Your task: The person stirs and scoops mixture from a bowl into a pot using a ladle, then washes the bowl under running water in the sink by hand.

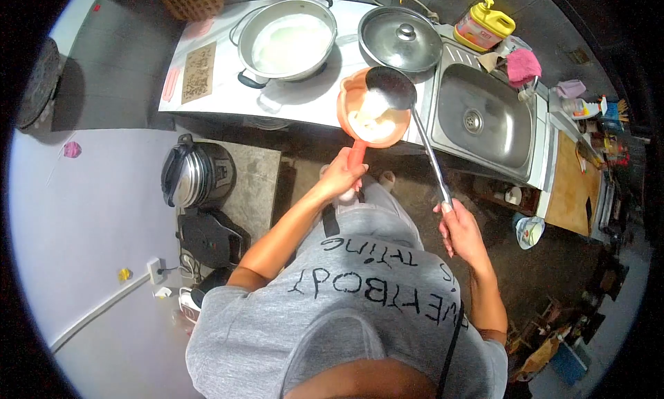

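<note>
Left hand: the left hand (340, 174) is wrapped round the handle of the orange scoop, just below the middle of the frame's upper half.
Right hand: the right hand (462, 231), right of centre, grips the long shaft of the ladle near its end.
Scoop: the scoop (353, 94) sits upper centre, its bowl by the front edge of the counter (242, 101), with some pale mix (373, 127) inside.
Ladle: the dark head of the ladle (391, 87) is over the scoop's far right side; glare hides whether it touches.
Pot: the pot (250, 39), upper left of centre, has whitish liquid in it.
Lid: the lid (384, 44) is just beyond the ladle, left of the sink (508, 132).
Step in hand: working ladle and scoop together on the mix, I'd judge; tipping in or dipping out, I can't tell.
Next move: would call for a level scoop and a slow turn of the right wrist, lest the mix spill.
</note>
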Tool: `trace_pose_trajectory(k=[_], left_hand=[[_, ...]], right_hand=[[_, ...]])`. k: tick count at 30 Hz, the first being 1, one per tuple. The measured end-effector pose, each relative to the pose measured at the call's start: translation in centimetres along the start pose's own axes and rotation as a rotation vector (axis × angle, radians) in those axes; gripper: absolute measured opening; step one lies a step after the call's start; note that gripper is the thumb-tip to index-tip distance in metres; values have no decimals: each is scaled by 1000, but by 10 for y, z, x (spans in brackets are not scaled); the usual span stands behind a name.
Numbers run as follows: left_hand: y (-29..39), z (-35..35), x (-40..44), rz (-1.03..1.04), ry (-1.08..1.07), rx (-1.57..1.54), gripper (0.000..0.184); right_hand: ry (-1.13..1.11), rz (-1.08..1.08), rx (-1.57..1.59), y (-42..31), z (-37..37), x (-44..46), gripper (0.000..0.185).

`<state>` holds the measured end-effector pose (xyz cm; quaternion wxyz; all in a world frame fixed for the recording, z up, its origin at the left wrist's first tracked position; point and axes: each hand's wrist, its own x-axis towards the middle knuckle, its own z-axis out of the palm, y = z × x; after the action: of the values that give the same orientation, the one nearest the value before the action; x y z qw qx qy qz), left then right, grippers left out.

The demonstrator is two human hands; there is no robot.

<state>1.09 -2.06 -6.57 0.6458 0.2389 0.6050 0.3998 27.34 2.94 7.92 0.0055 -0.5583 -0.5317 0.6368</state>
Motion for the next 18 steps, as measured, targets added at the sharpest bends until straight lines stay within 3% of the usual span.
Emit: trace_pose_trajectory(k=[2, 4, 7, 10, 12, 14, 18], left_hand=[[5, 0, -3, 4, -1, 2, 29], [7, 0, -5, 10, -11, -9, 30], [9, 1, -3, 26, -5, -18, 31], [0, 6, 7, 60, 38, 30, 30], [-3, 10, 12, 86, 67, 71, 29], [-1, 12, 15, 98, 134, 168, 30], [-10, 6, 22, 119, 172, 214, 30]], right_hand=[[43, -20, -93, 5, 1, 4, 29], [308, -498, -498, 29, 4, 22, 23], [419, -501, -650, 34, 16, 42, 22], [415, -389, -759, 35, 26, 52, 24], [344, -426, -691, 29, 35, 53, 29], [41, 75, -136, 11, 35, 46, 34], [-358, 349, 885, 1, 3, 54, 35]])
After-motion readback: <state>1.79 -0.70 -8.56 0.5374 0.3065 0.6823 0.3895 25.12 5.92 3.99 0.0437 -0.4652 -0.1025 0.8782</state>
